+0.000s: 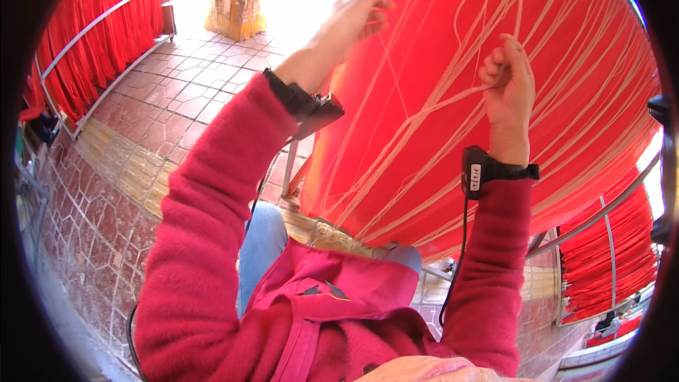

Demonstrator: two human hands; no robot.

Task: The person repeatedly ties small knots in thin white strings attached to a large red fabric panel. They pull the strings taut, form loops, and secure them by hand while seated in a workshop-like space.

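Observation:
A large sheet of bright red cloth (353, 148) spreads in front of me, with many pale threads (417, 124) running over it, some single and some in loose strands. Above the cloth's upper left edge, my left hand (362, 10) is closed, fingertips pinched together; a thin pale thread runs up from them and another seems to hang below. My right hand (509, 81) is curled over the middle of the cloth, gripping a strand of pale threads that leaves it both upward and to the lower left. Each wrist wears a black strapped device.
Red material hangs on a metal frame (106, 28) at the left, and more on a rack (614, 255) at the lower right. A taped cardboard box (237, 14) stands on the tiled pavement (152, 110). A grey metal bar passes under the cloth's right side.

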